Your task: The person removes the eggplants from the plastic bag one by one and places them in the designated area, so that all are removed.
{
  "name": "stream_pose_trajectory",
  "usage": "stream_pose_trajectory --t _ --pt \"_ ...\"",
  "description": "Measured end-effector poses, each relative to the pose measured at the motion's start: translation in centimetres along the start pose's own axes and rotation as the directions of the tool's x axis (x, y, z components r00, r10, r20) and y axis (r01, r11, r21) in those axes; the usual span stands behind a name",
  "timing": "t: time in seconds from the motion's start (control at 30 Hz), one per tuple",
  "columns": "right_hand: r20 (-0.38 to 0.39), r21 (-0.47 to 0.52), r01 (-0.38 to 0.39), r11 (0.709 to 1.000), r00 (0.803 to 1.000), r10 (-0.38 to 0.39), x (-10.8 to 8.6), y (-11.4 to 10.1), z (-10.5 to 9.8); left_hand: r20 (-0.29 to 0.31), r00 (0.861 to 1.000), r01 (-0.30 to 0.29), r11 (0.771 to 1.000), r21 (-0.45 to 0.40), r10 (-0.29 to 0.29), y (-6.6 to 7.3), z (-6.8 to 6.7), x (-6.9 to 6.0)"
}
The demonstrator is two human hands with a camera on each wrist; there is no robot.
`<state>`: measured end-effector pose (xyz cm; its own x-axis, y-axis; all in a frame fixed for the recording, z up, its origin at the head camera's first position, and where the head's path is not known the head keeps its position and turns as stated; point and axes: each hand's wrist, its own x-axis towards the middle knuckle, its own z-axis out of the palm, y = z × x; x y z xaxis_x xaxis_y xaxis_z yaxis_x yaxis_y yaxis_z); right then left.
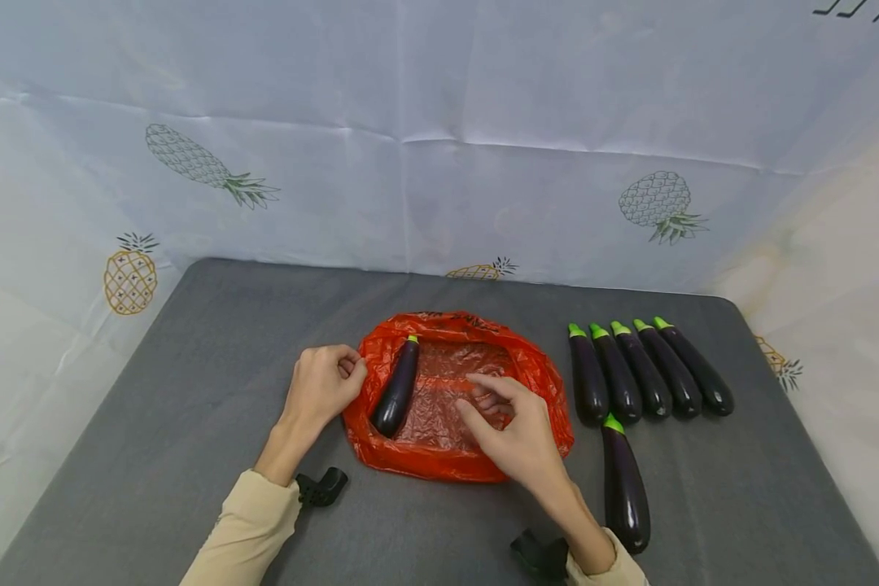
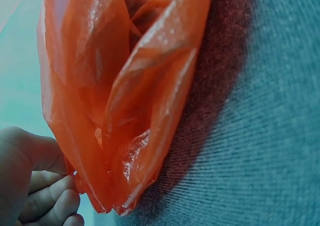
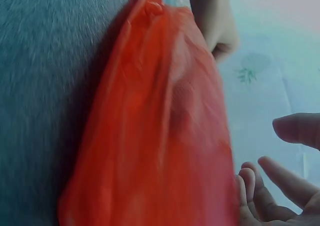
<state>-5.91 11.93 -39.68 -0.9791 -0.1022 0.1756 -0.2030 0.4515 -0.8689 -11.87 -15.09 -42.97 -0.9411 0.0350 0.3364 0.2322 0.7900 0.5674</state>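
Note:
A red plastic bag (image 1: 439,466) lies on the table with its mouth spread wide and its rim rolled outward. One eggplant (image 1: 398,391) lies inside it, along the left side. At the bag's left edge my left hand (image 1: 324,382) pinches the rim between thumb and curled fingers; the left wrist view shows the pinched red plastic (image 2: 145,100) beside the fingers (image 2: 52,198). Over the right part of the opening hovers my right hand (image 1: 516,427), thumb and fingers apart with nothing between them. In the right wrist view its fingers (image 3: 280,186) are spread beside the bag.
To the right of the bag, several eggplants (image 1: 645,370) lie side by side in a row, green stems toward the back. Another eggplant (image 1: 625,488) lies nearer the front, its stem by the row. A grey cloth (image 1: 227,407) covers the table; a pineapple-print sheet (image 1: 439,187) hangs behind.

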Motion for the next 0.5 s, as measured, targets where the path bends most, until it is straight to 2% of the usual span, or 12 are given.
stream_pose_trajectory --t 0.3,0.5 --pt "0.041 0.050 -0.024 0.998 0.999 0.022 1.0 -0.2 3.6 -0.002 1.000 -0.009 1.000 -0.003 0.009 -0.1 0.0 0.0" --pt "0.091 0.057 -0.070 0.996 0.994 0.065 1.7 -0.1 5.7 0.001 1.000 -0.002 1.000 0.000 0.002 -0.1 0.1 0.0"
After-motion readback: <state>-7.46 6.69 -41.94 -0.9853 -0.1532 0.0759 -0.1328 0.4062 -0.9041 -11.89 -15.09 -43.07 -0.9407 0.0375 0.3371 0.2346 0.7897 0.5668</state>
